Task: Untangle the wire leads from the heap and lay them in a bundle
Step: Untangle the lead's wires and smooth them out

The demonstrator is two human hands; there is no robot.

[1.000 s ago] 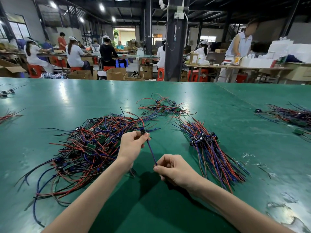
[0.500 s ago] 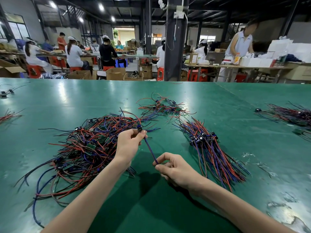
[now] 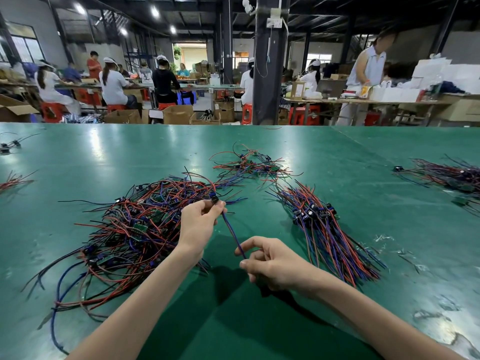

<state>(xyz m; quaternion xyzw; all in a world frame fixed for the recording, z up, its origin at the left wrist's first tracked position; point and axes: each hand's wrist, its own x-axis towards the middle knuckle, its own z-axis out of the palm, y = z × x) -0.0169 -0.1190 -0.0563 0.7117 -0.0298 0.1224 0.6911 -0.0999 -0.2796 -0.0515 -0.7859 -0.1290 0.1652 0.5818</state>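
1. Wire lead (image 3: 231,229): blue-purple. We see it stretched in the air between both hands, slanting from the left hand (image 3: 198,224) down to the right hand (image 3: 272,263).
2. We mark the left hand as pinching the lead's top end at the small black connector (image 3: 214,200), raised over the heap's near edge.
3. Right hand has its fingers curled. The lead's lower tip sits between index finger (image 3: 253,241) and thumb, and we cannot tell if they clamp it or just ring it.
4. We see the heap (image 3: 130,224) to the left of and beyond the left hand: tangled red, blue and black leads with small green boards, on the green table (image 3: 337,157).
5. We see the bundle (image 3: 324,235) just right of the right hand, with leads lying side by side and connectors at the far end.
6. We note a smaller tangle (image 3: 249,165) beyond both hands.
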